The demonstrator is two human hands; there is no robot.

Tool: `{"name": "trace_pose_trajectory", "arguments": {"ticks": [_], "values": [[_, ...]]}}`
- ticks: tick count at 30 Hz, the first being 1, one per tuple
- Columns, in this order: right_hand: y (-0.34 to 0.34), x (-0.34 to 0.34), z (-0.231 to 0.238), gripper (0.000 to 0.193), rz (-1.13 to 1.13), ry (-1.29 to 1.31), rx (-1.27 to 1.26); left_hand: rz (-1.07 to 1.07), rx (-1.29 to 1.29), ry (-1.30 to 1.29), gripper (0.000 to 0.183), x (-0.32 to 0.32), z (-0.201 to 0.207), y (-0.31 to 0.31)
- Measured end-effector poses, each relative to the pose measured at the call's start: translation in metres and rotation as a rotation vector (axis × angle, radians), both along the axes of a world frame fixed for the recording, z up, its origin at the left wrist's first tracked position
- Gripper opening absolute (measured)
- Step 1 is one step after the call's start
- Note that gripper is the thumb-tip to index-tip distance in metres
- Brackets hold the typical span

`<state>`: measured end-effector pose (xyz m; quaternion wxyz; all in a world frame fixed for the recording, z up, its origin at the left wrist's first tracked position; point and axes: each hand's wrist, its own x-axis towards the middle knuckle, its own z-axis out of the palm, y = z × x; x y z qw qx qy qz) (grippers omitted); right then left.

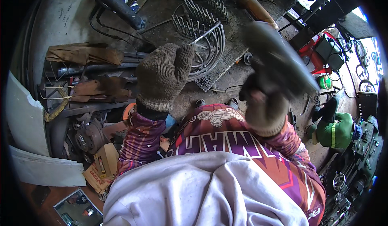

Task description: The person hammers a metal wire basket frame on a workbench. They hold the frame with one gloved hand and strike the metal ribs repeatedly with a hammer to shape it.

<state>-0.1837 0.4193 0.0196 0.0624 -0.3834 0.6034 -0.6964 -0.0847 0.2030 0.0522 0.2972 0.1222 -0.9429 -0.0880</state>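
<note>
In a grey-brown knitted glove, my left hand [165,75] is closed at the near end of a light metal rod [208,32]. The rod slants away over a stack of curved metal rods [218,50] on the dark work surface. On the right, my right hand [264,110], also gloved, is closed round a dark grey, block-like tool [281,58]. It looks like a hammer, raised and smeared by motion; its handle is mostly hidden. Beyond the left hand stand rows of upright metal pins [194,17].
A grinder with an orange-brown body [256,7] lies at the far side. A dark pipe [119,5] with cables is at far left. Metal bars and brown leather pieces [85,54] crowd the left. A person in green [335,131] crouches at right, beside machinery [363,157].
</note>
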Motion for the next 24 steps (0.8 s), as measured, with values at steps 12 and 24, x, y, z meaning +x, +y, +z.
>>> {"name": "trace_pose_trajectory", "arguments": {"ticks": [12, 24], "values": [[-0.001, -0.011, 0.004, 0.032, -0.092, 0.263, 0.339, 0.005, -0.009, 0.006, 0.035, -0.008, 0.0, -0.011], [-0.015, -0.013, 0.01, 0.037, 0.018, 0.063, 0.593, -0.004, -0.024, -0.043, 0.031, -0.006, 0.004, -0.01]]}}
